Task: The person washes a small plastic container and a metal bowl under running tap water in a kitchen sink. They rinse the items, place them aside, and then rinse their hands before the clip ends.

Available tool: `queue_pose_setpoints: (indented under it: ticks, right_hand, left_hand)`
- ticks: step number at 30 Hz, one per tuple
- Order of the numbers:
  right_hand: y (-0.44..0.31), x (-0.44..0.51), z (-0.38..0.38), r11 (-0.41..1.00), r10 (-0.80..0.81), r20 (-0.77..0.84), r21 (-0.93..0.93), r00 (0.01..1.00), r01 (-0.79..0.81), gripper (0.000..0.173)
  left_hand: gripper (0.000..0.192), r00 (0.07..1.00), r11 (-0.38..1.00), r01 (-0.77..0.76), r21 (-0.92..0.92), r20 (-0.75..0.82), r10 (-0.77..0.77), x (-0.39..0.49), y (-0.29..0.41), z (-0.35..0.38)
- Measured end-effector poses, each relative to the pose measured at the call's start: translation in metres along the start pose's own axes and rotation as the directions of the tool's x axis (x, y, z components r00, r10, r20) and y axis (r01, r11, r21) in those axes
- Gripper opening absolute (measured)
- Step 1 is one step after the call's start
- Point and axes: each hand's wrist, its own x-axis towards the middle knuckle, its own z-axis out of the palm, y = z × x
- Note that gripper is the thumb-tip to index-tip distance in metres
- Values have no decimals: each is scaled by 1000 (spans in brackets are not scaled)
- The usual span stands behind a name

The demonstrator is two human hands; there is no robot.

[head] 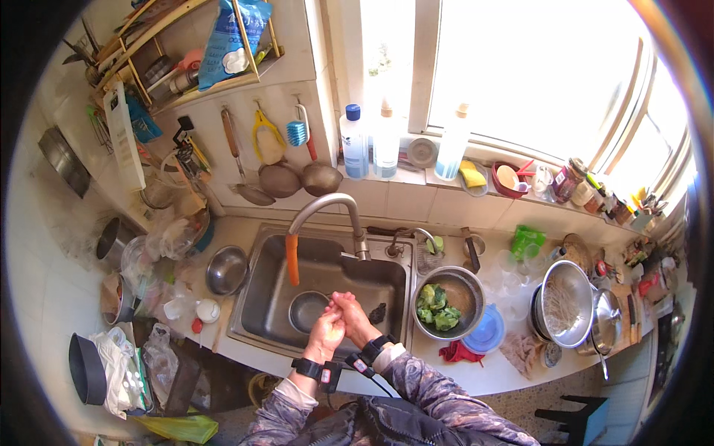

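My left hand (327, 330) and my right hand (356, 316) are pressed together over the stainless steel sink (268, 290), fingers overlapping. No object shows between them, though the space between the palms is hidden. Just beyond, a round metal bowl (305, 313) sits in the basin, partly covered by my hands. A dark scrubber (378, 313) lies to their right in the basin. The curved faucet (329, 198), with an orange hose end (292, 259), arches over the sink. Right of the sink stands a metal strainer (471, 290) with leafy greens (438, 306) inside.
A metal bowl (227, 271) stands left of the sink. To the right are a blue-lidded container (485, 330), a red cloth (460, 352) and a colander with noodle-like strands (562, 304). Bottles (354, 148) line the windowsill; ladles (322, 178) hang on the wall.
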Motion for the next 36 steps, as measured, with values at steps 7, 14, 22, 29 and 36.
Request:
queue_pose_setpoints:
  ticks: [7,14,22,29,36]
  right_hand:
    - [5,6,-5,977,213,-222,33,952,-211,30]
    - [6,13,-6,-71,-643,75,-997,762,38,27]
    - [12,-31,5,-319,-194,313,-916,930,242,26]
    - [13,-56,18,991,-82,144,-93,986,96,15]
    - [26,-63,17,976,-124,235,-144,964,161,19]
  left_hand:
    - [45,993,809,71,584,-116,-4,-26,2,8]
    - [51,990,668,129,733,-137,-41,-24,13,22]
    - [28,913,872,225,435,-406,-33,2,18,19]
    - [20,948,987,-76,139,-296,115,-5,12,26]
    - [39,974,993,28,-119,-218,-54,-10,23,18]
